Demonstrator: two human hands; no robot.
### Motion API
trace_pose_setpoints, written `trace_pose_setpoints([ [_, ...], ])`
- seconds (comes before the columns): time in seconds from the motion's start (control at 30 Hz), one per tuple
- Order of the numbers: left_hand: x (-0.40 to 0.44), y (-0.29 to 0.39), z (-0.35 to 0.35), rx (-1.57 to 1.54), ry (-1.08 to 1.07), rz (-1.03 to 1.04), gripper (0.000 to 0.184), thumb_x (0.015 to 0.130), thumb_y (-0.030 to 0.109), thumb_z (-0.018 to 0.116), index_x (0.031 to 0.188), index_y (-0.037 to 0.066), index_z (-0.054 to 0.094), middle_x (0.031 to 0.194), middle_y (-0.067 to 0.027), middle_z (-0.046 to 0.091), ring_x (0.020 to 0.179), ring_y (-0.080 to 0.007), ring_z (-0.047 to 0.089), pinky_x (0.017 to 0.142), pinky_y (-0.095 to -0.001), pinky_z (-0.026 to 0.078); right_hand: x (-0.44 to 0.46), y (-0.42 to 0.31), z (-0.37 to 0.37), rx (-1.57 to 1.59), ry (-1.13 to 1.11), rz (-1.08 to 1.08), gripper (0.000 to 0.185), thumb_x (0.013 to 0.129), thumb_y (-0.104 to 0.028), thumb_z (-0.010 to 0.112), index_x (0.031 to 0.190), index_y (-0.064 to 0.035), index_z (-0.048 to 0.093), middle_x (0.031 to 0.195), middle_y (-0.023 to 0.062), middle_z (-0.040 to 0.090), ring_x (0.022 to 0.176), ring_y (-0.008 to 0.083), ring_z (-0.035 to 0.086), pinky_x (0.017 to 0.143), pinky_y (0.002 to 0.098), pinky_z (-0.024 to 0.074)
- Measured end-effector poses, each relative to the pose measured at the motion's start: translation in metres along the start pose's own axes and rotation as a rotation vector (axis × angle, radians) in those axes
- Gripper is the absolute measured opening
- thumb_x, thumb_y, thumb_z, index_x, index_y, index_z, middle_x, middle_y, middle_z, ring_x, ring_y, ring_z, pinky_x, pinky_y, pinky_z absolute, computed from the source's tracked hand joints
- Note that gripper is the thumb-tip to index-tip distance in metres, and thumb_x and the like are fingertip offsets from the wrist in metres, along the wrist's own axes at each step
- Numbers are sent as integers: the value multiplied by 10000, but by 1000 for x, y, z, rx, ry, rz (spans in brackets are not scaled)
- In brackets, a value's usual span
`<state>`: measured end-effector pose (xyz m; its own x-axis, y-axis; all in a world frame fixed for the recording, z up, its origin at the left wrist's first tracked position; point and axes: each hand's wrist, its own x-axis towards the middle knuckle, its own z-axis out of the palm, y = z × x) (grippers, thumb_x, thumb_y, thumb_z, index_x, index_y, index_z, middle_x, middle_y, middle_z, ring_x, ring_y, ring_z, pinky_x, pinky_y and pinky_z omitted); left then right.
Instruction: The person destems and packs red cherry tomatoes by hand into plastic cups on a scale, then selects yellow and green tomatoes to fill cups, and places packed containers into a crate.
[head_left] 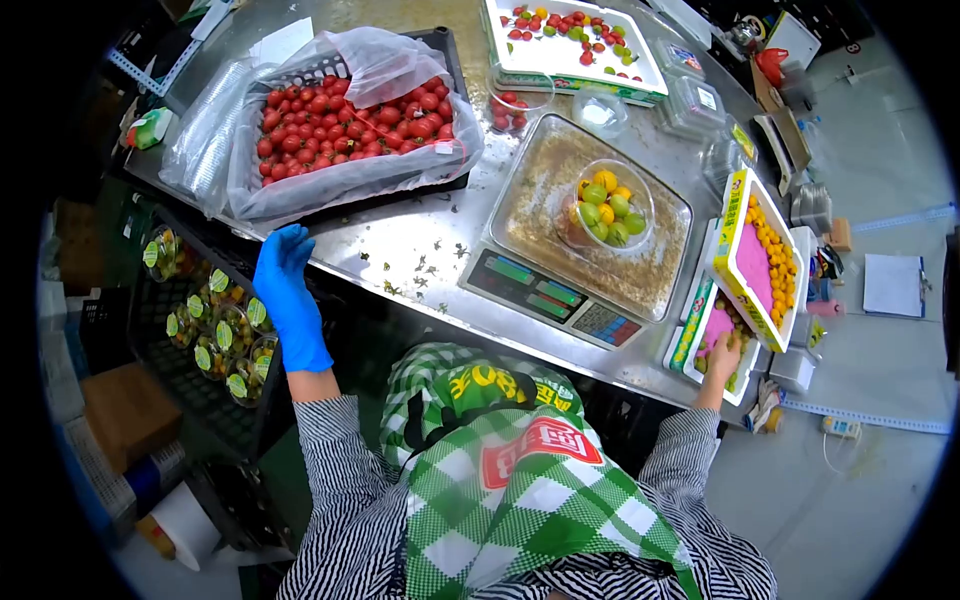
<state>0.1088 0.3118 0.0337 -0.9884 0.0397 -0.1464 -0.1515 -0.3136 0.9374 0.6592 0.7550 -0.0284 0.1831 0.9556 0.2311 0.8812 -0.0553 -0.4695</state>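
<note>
My left hand (287,295), in a blue glove, is beside the table's front edge, just below the tomato crate. Its fingers are stretched upward and nothing shows in them. My right hand (720,362), bare, reaches into a low box (690,352) of green cherry tomatoes (738,334). The fingertips are among the tomatoes, so their grip is hard to see. Over that box leans another box (738,215) with yellow cherry tomatoes (775,262) on pink lining. On the digital scale (520,195) stands a clear round tub (648,215) holding green and yellow tomatoes (603,205).
A bag-lined crate (455,75) of red cherry tomatoes (350,130) stands at the back left. Behind the scale sit a white tray (510,60) of mixed tomatoes and clear containers (695,105). Packed tubs (225,335) fill a black crate (150,345) below left.
</note>
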Motion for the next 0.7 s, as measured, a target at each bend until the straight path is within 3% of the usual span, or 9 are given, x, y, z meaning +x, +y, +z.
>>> trace_pose_setpoints([
  [0.13, 5, -3, 16, 7, -42, -23, 270, 927, 208, 492, 990, -17, 627, 972, -128, 652, 885, -216, 625, 848, -330, 490, 9, 14, 6, 178, -168, -93, 357, 922, -252, 545, 1145, 23, 594, 1004, 132, 653, 831, 213, 630, 776, 326, 487],
  [0.27, 3, -11, 35, -2, -55, -77, 257, 931, 183, 480, 989, -22, 624, 959, -127, 651, 863, -224, 627, 832, -332, 497, -58, -189, -34, 604, -486, -145, 334, 970, -220, 467, 1182, 20, 563, 985, 102, 653, 769, 130, 616, 662, 257, 488],
  [0.33, -5, -13, 51, 4, -82, -85, 238, 916, 158, 492, 974, -24, 633, 936, -122, 652, 840, -216, 624, 810, -330, 502, -75, -249, -36, 587, -632, -317, 361, 977, -249, 461, 1223, 6, 531, 982, 99, 648, 744, 129, 616, 630, 256, 483],
  [0.4, -17, -9, 65, 60, -167, -87, 230, 908, 153, 501, 948, -23, 644, 911, -114, 655, 814, -202, 622, 795, -317, 500, -77, -275, -20, 473, -583, -487, 380, 989, -287, 437, 1246, -21, 523, 992, 82, 632, 728, 111, 604, 584, 229, 462],
  [0.43, -20, -10, 66, 92, -207, -105, 255, 919, 189, 494, 972, -11, 644, 956, -111, 653, 901, -210, 622, 835, -331, 486, -77, -285, -15, 419, -560, -576, 390, 995, -306, 425, 1258, -34, 519, 997, 73, 624, 720, 101, 599, 562, 216, 451],
  [0.57, -38, -17, 80, 112, -257, -180, 248, 910, 191, 486, 938, -3, 638, 922, -102, 648, 853, -197, 618, 803, -324, 491, -71, -314, -9, 576, -836, -408, 407, 980, -325, 448, 1219, -9, 541, 901, 112, 633, 625, 131, 595, 532, 263, 465],
  [0.67, -59, -19, 106, 197, -319, -283, 263, 916, 209, 476, 928, -1, 633, 895, -88, 643, 807, -183, 618, 782, -304, 490, -60, -320, 11, 438, -1009, -510, 400, 981, -329, 446, 1204, -14, 552, 863, 95, 626, 581, 127, 583, 495, 275, 460],
  [0.7, -65, -24, 113, 211, -377, -322, 272, 920, 215, 472, 935, -7, 630, 901, -88, 643, 809, -182, 620, 786, -306, 490, -61, -332, 8, 489, -1085, -509, 337, 974, -277, 453, 1104, 3, 588, 736, 110, 608, 517, 162, 568, 484, 312, 454],
])
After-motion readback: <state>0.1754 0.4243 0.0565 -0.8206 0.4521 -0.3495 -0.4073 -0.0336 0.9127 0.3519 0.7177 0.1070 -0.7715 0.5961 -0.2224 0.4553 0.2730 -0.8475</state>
